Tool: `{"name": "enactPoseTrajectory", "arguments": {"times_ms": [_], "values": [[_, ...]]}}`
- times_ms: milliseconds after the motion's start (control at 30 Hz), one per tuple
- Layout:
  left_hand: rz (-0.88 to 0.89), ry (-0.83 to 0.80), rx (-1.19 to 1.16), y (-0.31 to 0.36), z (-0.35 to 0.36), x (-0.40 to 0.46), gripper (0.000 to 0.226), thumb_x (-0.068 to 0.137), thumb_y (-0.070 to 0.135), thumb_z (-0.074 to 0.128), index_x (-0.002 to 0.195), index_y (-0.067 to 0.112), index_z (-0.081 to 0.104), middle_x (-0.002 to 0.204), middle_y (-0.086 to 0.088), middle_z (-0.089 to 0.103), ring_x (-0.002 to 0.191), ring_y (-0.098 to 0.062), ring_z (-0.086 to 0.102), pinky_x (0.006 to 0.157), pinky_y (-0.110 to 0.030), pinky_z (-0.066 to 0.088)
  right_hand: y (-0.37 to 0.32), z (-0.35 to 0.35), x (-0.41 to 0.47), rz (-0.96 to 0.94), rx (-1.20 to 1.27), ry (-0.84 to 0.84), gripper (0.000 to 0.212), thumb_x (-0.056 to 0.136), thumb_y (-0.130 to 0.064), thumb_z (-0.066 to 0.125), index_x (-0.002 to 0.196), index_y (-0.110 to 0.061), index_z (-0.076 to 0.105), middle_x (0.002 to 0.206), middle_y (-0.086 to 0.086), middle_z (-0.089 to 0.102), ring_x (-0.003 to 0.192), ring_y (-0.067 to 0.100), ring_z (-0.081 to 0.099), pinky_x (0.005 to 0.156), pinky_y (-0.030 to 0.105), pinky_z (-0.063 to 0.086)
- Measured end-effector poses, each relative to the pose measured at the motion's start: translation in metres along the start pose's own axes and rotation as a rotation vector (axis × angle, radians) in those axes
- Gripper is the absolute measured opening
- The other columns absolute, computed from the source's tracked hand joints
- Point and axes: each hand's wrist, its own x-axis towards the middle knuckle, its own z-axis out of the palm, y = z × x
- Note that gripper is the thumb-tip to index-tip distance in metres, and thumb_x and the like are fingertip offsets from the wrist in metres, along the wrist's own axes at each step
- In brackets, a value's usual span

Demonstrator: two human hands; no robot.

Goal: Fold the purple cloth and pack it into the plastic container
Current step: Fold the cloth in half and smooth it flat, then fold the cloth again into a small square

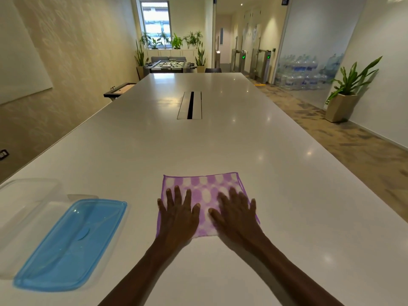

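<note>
A purple and white patterned cloth (205, 186) lies flat on the white table, near the front edge. My left hand (177, 214) presses palm-down on its left half, fingers spread. My right hand (236, 214) rests flat on its right half, fingers apart too. Neither hand grips anything. At the far left stands a clear plastic container (26, 202), open on top. Its blue lid (70, 244) lies on the table beside it, to the left of my left arm.
The long white table (198, 140) stretches away, with a cable slot (189, 104) in its middle. Carpeted floor and a potted plant (344, 96) are to the right. A wall runs along the left side.
</note>
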Motion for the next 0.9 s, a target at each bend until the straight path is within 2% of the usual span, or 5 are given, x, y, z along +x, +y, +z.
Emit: {"name": "enactPoseTrajectory", "arguments": {"times_ms": [133, 567, 700, 833, 900], "values": [[0.085, 0.094, -0.092, 0.019, -0.009, -0.009, 0.063, 0.099, 0.052, 0.015, 0.155, 0.024, 0.009, 0.165, -0.008, 0.001, 0.152, -0.03, -0.005, 0.12, -0.051, -0.006, 0.017, -0.024, -0.016, 0.229, -0.027, 0.145, 0.071, 0.086, -0.056, 0.049, 0.14, -0.012, 0.037, 0.128, 0.015, 0.051, 0.115, 0.034, 0.047, 0.093, 0.043, 0.042], [0.174, -0.03, -0.086, 0.056, 0.008, -0.024, 0.069, 0.095, 0.061, 0.008, 0.155, 0.027, 0.005, 0.165, -0.008, -0.002, 0.151, -0.029, -0.01, 0.121, -0.05, -0.007, 0.059, -0.044, -0.02, 0.535, 0.713, -0.032, 0.028, 0.069, -0.022, 0.077, 0.051, -0.009, 0.06, 0.043, 0.001, 0.05, 0.038, 0.016, 0.046, 0.047, 0.023, 0.036], [0.112, -0.129, -0.311, 0.063, 0.001, -0.021, 0.068, 0.096, 0.061, 0.013, 0.155, 0.027, 0.01, 0.165, -0.005, -0.002, 0.151, -0.026, -0.012, 0.119, -0.048, -0.012, 0.045, -0.05, -0.017, 0.497, 0.806, 0.157, 0.02, 0.076, -0.017, 0.073, 0.064, -0.002, 0.067, 0.055, 0.005, 0.066, 0.047, 0.018, 0.058, 0.055, 0.034, 0.051], [-0.028, -0.29, -0.908, 0.075, -0.026, -0.009, 0.054, 0.097, 0.051, 0.033, 0.137, 0.018, 0.05, 0.147, -0.01, 0.048, 0.139, -0.027, 0.042, 0.116, -0.049, 0.032, 0.006, -0.065, -0.016, 0.235, 0.666, 0.381, 0.009, 0.079, -0.024, 0.074, 0.075, -0.02, 0.068, 0.07, -0.01, 0.069, 0.067, 0.004, 0.063, 0.059, 0.022, 0.049], [-0.244, -0.35, -1.351, 0.074, -0.043, 0.001, 0.049, 0.092, 0.053, 0.043, 0.102, 0.014, 0.07, 0.094, -0.005, 0.075, 0.086, -0.014, 0.073, 0.073, -0.029, 0.058, -0.015, -0.071, -0.018, 0.076, 0.634, 0.393, 0.005, 0.079, -0.02, 0.074, 0.078, -0.022, 0.069, 0.073, -0.011, 0.069, 0.069, 0.004, 0.062, 0.061, 0.022, 0.05]]}}
